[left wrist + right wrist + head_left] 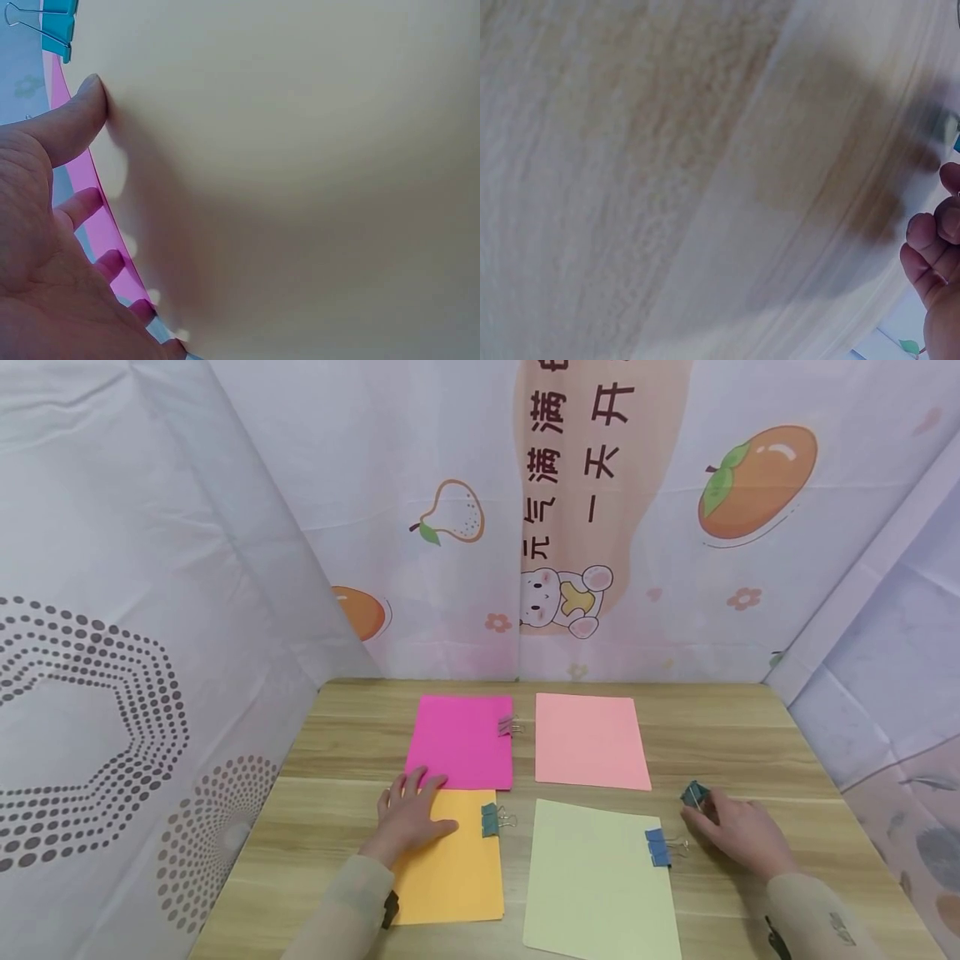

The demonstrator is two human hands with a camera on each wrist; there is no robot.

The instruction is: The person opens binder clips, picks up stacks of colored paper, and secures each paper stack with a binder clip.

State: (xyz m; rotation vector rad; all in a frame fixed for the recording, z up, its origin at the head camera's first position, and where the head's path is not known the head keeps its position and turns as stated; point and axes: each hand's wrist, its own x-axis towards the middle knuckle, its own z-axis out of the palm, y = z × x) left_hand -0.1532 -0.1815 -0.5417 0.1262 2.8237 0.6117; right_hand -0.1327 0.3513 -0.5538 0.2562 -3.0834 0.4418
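My left hand (408, 817) lies with fingers spread over the upper left part of the orange paper stack (453, 885). In the left wrist view its thumb (79, 116) is at the edge of that paper. A teal binder clip (490, 820) grips the stack's right edge. Between thumb and fingers, my right hand (746, 833) holds a dark green binder clip (695, 793) at the table, right of the papers. The right wrist view shows only the fingertips (924, 231) at its right edge, with a sliver of the clip (957, 142).
Behind the orange stack lies a magenta stack (459, 743) with a purplish clip (506, 726). A salmon pink stack (588, 742) without a visible clip is to its right. A pale green stack (600, 881) bears a blue clip (657, 847). Printed curtains (450, 427) surround the wooden table (720, 727).
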